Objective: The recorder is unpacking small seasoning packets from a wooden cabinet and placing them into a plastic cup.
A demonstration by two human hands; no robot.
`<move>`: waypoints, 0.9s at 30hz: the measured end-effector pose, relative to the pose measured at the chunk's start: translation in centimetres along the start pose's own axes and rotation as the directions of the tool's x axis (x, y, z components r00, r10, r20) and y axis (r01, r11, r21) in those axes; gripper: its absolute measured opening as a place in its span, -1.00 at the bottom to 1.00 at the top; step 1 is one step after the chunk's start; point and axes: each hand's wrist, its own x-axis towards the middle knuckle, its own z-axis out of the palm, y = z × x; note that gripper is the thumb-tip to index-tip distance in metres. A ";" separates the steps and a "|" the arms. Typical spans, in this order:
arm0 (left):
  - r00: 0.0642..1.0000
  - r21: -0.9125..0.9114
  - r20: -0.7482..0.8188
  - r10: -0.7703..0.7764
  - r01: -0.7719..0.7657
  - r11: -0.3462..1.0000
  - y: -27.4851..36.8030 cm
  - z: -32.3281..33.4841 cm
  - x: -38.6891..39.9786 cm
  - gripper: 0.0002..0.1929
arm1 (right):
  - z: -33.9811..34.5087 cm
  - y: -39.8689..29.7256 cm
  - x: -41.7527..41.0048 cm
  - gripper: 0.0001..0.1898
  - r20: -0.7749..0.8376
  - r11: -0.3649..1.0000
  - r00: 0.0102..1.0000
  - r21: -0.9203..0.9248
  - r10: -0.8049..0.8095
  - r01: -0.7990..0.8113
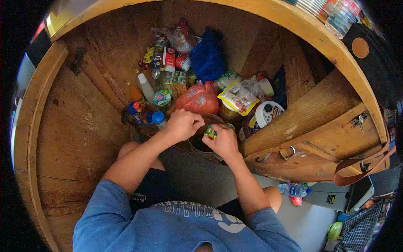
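My right hand [224,140] grips a small green and yellow packet [211,132] with a red mark, perhaps a seasoning cube. Across from it, my left hand [185,124] has its thumb and fingers drawn together; whether something small sits between them is hidden. Both hands are over a round, dark-bottomed pot [204,154] at the front edge of a wooden cupboard. Just beyond the hands lies a tied red plastic bag [201,98]. A blue-capped shaker bottle [158,118] stands beside my left wrist.
Behind are a blue cloth bag [207,56], a yellow-edged packet [240,97], a white-lidded tub [268,114], a white-capped bottle [146,85] and a green-lidded cup [162,97]. The cupboard door [327,138], with a padlock [287,153], hangs at right. Plastic bottles [297,191] lie on the floor.
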 end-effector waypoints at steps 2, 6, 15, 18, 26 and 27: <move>1.000 -0.021 -0.025 -0.002 0.002 1.000 0.1 -0.1 0.0 -0.91 | 0.1 0.0 -0.1 -0.68 -0.046 0.999 0.999 -0.037 -0.030 0.028; 0.995 -0.084 -0.093 -0.044 0.036 0.996 -0.7 0.2 0.3 -0.87 | 0.8 0.4 -0.1 -0.63 -0.010 1.000 1.000 -0.025 0.017 -0.017; 0.992 -0.112 -0.106 -0.072 0.060 0.992 -1.1 -0.7 1.1 -0.86 | 1.0 1.7 0.1 -0.57 -0.282 0.977 0.935 -0.056 -0.213 0.206; 0.991 -0.082 -0.136 -0.009 -0.002 0.997 -1.6 -0.7 0.9 -0.86 | 0.6 1.4 -0.7 -0.59 -0.286 0.938 0.893 -0.098 -0.348 0.334; 0.995 -0.037 -0.099 0.017 -0.021 0.999 -2.1 -0.4 0.8 -0.85 | 0.6 1.0 -0.8 -0.57 -0.249 0.943 0.910 -0.076 -0.333 0.324; 0.995 -0.031 -0.103 0.009 -0.013 0.999 -2.0 -0.4 1.0 -0.85 | 0.9 1.2 -0.5 -0.57 -0.270 0.953 0.914 -0.090 -0.302 0.288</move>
